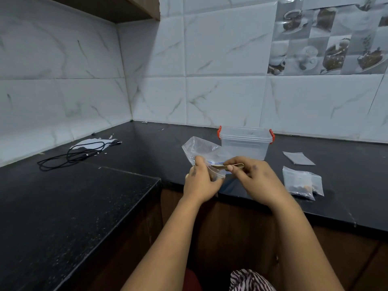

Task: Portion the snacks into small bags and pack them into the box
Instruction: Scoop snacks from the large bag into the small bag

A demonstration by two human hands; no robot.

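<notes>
You hold 1 clear zip bag (199, 150) above the near counter edge, left hand (199, 181) gripping its mouth, right hand (256, 179) pinching a thin tan strip (231, 166) there. Light, limp, slippery film: grip the seal. Lidded box (245, 143) just behind; filled bags (302, 182) right.

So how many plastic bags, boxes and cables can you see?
Plastic bags: 3 (one held, one filled, one flat)
Boxes: 1
Cables: 1
Total: 5
</notes>
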